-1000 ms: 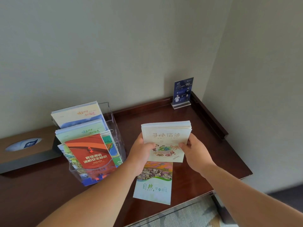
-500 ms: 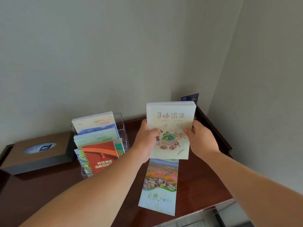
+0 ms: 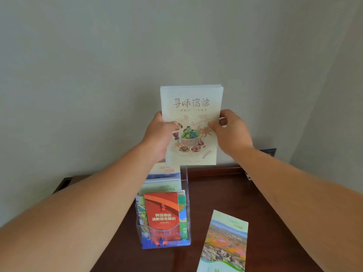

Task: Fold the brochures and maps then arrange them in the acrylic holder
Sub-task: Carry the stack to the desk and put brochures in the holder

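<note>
Cream brochures [image 3: 191, 107], a thick squared-up stack, are held upright in the air just above the back of the acrylic holder [image 3: 186, 185], cover toward the camera. Both hands grip the stack at mid height, one on each long edge, probably to keep the sheets aligned so they can drop straight into a pocket. Left hand [image 3: 159, 136]: thumb pressed on the cover, other fingers behind the stack, hidden. Right hand [image 3: 233, 134]: thumb on the cover, fingers curled round the right edge, clamped. Both forearms reach forward and up with wrists about level; the left arm passes over the holder's left side. The holder stands on the dark desk [image 3: 265, 203], its tiers stepped so each title shows. A red leaflet [image 3: 162, 211] fills the front pocket, with pale brochures in the tiers behind it. Right of the holder, apart from it, a long landscape brochure [image 3: 225, 240] lies flat on the desk, apparently not filed yet. This looks like the placing step, with a back pocket the likely target; cannot tell if it has room.
</note>
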The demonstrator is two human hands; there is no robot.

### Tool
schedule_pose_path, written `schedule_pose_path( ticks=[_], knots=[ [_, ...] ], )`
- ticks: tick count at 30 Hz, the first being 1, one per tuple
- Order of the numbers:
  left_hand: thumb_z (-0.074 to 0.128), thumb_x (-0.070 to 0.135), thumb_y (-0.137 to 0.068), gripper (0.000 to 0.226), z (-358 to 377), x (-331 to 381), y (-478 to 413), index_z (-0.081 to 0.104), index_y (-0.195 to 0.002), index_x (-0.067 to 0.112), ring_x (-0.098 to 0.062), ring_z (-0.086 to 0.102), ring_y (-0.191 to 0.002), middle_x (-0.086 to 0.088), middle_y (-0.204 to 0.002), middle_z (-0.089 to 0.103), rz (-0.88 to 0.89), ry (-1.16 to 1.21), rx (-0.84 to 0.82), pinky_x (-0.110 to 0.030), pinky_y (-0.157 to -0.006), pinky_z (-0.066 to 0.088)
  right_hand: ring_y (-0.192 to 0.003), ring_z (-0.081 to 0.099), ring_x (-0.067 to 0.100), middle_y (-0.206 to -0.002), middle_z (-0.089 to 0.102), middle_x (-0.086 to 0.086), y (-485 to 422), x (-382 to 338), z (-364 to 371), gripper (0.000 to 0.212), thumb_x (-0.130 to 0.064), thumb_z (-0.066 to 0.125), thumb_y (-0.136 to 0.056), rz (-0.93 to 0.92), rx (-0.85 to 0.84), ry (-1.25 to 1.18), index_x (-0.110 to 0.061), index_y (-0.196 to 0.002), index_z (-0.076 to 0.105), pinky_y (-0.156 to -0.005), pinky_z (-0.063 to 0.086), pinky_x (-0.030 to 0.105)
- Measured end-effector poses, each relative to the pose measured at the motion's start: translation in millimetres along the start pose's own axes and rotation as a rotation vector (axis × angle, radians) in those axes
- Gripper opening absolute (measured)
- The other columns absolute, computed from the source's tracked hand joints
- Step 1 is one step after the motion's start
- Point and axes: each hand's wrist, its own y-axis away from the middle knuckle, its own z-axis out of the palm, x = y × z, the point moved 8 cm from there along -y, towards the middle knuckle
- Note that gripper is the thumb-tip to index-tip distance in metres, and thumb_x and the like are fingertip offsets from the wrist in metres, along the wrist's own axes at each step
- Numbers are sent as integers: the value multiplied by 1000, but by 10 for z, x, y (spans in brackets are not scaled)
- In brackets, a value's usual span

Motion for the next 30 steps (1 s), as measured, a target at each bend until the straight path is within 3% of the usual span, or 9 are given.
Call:
schedule_pose_path(
  ticks=[10,21,25,30],
  knots=[
    [51,-2,-92,37,-747,82,-386,56,-124,16,-29,63,-108,-7,-118,67,-20,46,88,-55,-97,49,-74,60,6,-83,59,-16,-422,-397,843,16,-29,61,-94,-18,-99,-20,-26,-110,57,-54,43,25],
    [50,1,-94,35,-876,-317,-562,54,-125,19,-29,61,-113,-6,-120,66,-102,38,40,-56,-97,48,-85,63,14,-98,63,-9,-387,-173,1187,24,-30,59,-95,47,-155,48,-23,-118,56,-60,49,26],
    [50,1,-94,34,-862,-434,-570,54,-122,21,-28,59,-115,-5,-122,65,-109,36,30,-57,-100,45,-85,62,13,-93,60,-12,-328,-76,1228,23,-29,59,-96,66,-158,42,-23,-118,56,-62,50,26],
    [50,0,-93,35,-888,-370,-623,55,-122,20,-28,61,-111,-5,-119,66,-103,31,16,-56,-98,47,-90,66,21,-94,63,-7,-367,-102,1200,19,-26,62,-94,90,-182,-46,-23,-111,57,-77,59,45]
  ],
)
